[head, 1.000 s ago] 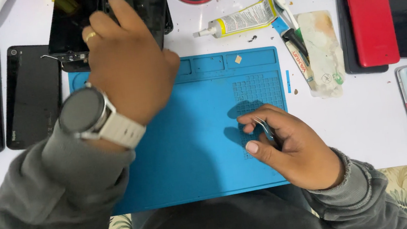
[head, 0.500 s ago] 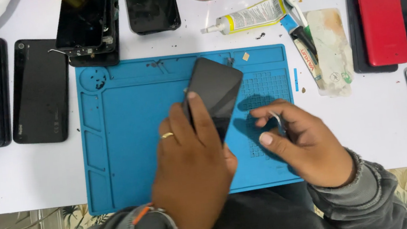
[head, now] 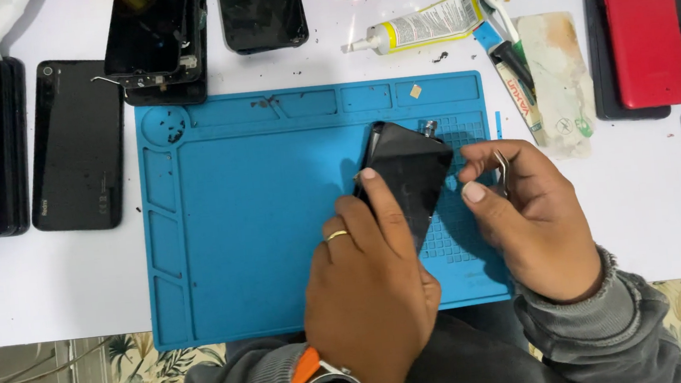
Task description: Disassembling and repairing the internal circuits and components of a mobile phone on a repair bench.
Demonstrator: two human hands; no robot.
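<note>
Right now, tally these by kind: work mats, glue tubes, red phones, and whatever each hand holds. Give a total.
Blue work mat: 1
Yellow glue tube: 1
Red phone: 1
Black phone, in the left hand: 1
Small metal tool, in the right hand: 1
Total: 5

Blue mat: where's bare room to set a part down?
The blue mat is bare across its middle left, between its side pockets and the left hand holding the black phone. White table is bare below the black phone back. Crowded: the top edge by the glue tube, and the right by the red phone.
</note>
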